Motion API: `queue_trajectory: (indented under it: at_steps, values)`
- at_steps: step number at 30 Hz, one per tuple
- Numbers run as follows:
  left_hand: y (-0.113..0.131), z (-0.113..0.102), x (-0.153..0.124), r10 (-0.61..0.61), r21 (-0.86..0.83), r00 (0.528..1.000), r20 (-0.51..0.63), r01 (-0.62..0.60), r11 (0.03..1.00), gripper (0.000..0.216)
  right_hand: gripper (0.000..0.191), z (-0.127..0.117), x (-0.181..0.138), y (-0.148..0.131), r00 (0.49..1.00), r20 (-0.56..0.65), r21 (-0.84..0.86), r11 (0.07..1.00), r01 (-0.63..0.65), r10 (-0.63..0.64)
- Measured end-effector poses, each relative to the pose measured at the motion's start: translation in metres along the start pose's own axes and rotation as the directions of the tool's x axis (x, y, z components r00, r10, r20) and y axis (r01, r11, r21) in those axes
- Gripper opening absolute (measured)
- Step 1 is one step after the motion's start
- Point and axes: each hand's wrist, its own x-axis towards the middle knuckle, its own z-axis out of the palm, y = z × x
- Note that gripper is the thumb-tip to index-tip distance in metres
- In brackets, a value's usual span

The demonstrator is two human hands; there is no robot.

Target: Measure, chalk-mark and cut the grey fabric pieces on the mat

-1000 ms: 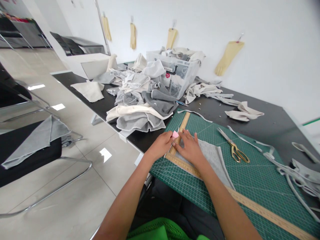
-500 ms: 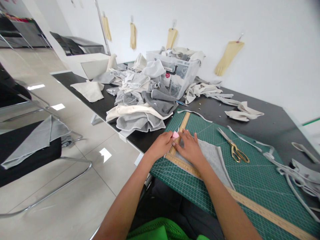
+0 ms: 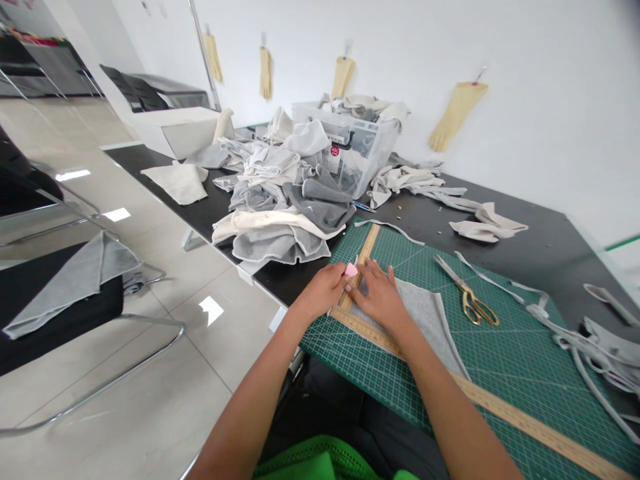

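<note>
Grey cloth (image 3: 425, 312) on a green gridded cutting mat (image 3: 520, 360), worked by two bare hands. Clock directions are read from the hands, with twelve at the top of the view. The cloth lies flat at four o'clock, partly covered by the right hand (image 3: 380, 297) and forearm.

Two wooden ruler arms meet at a corner just below the hands: the short arm (image 3: 369, 243) points to one o'clock, the long arm (image 3: 520, 418) toward four, passing beneath the right forearm. Whether they form one piece cannot be told.

The left hand (image 3: 327, 288) has its grip closed, pinching a small pink piece (image 3: 351, 270) beside the short arm. The right grip is spread, palm down, its fingers resting on the short arm and the cloth.

Gold-handled scissors (image 3: 473, 305) lie on the mat at three o'clock, blades slightly parted. The mat rests on a black table (image 3: 425, 217), which also bears a heap of grey and cream cloths (image 3: 280, 193) at eleven o'clock and, at twelve, a clear plastic box (image 3: 367, 150) filled with fabric. A yellow glove (image 3: 459, 117) hangs on the wall at one o'clock.
</note>
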Motion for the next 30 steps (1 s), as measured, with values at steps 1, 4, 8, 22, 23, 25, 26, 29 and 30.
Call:
queue_trajectory:
  at_steps: [1, 4, 8, 22, 23, 25, 26, 29, 30]
  values:
    - [-0.0002, 0.0002, 0.0, -0.003, 0.0, 1.0, 0.001, 0.003, 1.0, 0.015, 0.065, -0.0003, -0.0001, -0.0001, 1.0, 0.0, 0.0, 1.0, 0.001, -0.001]
    - [-0.0006, 0.0008, -0.0001, -0.016, 0.004, 1.0, 0.005, 0.016, 1.0, 0.015, 0.066, -0.0007, -0.0001, -0.0003, 1.0, 0.001, -0.001, 1.0, 0.002, -0.002]
    - [-0.0003, 0.0008, -0.0004, -0.018, 0.009, 1.0, -0.007, 0.018, 1.0, 0.015, 0.066, -0.0001, 0.0001, 0.0002, 1.0, 0.001, -0.003, 1.0, 0.002, -0.002]
    - [-0.001, 0.0046, 0.0, 0.014, 0.092, 0.999, -0.03, -0.011, 0.996, 0.014, 0.066, -0.0015, 0.0009, -0.0022, 0.999, 0.036, -0.005, 0.999, 0.034, -0.033]
    - [-0.0008, 0.0044, -0.0003, 0.014, 0.097, 1.0, -0.027, -0.011, 0.995, 0.013, 0.066, -0.0015, 0.0011, -0.0022, 0.999, 0.041, -0.003, 1.0, 0.029, -0.029]
    - [-0.0009, 0.0045, -0.0007, 0.016, 0.102, 1.0, -0.023, -0.013, 0.995, 0.01, 0.066, -0.0016, 0.0013, -0.0022, 0.998, 0.051, 0.003, 1.0, 0.019, -0.019]
    - [-0.0012, 0.0047, -0.0007, 0.017, 0.103, 1.0, -0.021, -0.015, 0.995, 0.009, 0.066, -0.0017, 0.0014, -0.0021, 0.998, 0.058, 0.007, 1.0, 0.016, -0.016]
    - [-0.0025, 0.0054, -0.0004, 0.019, 0.108, 1.0, -0.017, -0.017, 0.994, 0.009, 0.067, -0.0028, 0.0013, -0.002, 0.996, 0.085, 0.022, 1.0, 0.008, -0.01]
    - [-0.0027, 0.0055, -0.0002, 0.019, 0.109, 1.0, -0.015, -0.017, 0.994, 0.009, 0.067, -0.0036, 0.0014, -0.0021, 0.996, 0.093, 0.027, 1.0, 0.006, -0.009]
